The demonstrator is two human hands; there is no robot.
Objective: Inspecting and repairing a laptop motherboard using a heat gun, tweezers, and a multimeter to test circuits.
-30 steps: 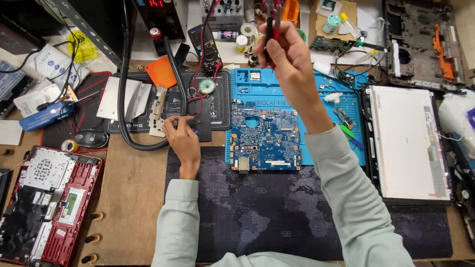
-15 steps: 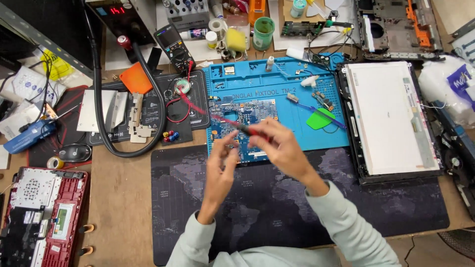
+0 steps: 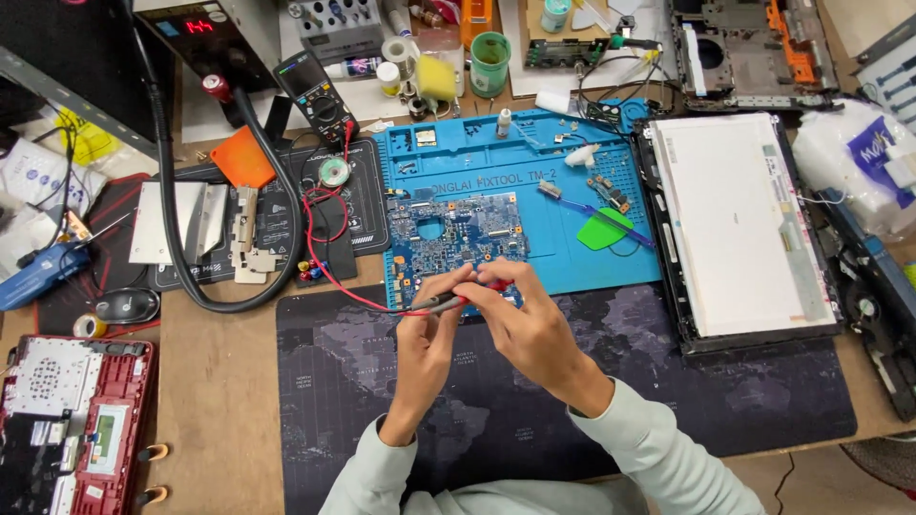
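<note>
A blue circuit board [image 3: 448, 238] lies on a blue work mat [image 3: 534, 181]. Just in front of its near edge my left hand [image 3: 426, 341] pinches a dark probe [image 3: 431, 306] whose red lead [image 3: 329, 257] runs back to a multimeter [image 3: 310, 91]. My right hand [image 3: 525, 324] grips a red-tipped probe [image 3: 491, 285] right beside it, and the two probe ends meet between my fingers. Both hands hover over a dark desk mat [image 3: 668, 381] with a world map print.
A laptop screen panel [image 3: 735, 224] lies at the right, a red opened laptop base [image 3: 67, 420] at the lower left. A black hose [image 3: 176, 238] loops at the left. A green pick [image 3: 603, 231], bottles and a bench supply [image 3: 205, 38] crowd the back.
My right hand came down from the back of the bench with the probe to the board's near edge. My left hand joined it and both now hold the probes together.
</note>
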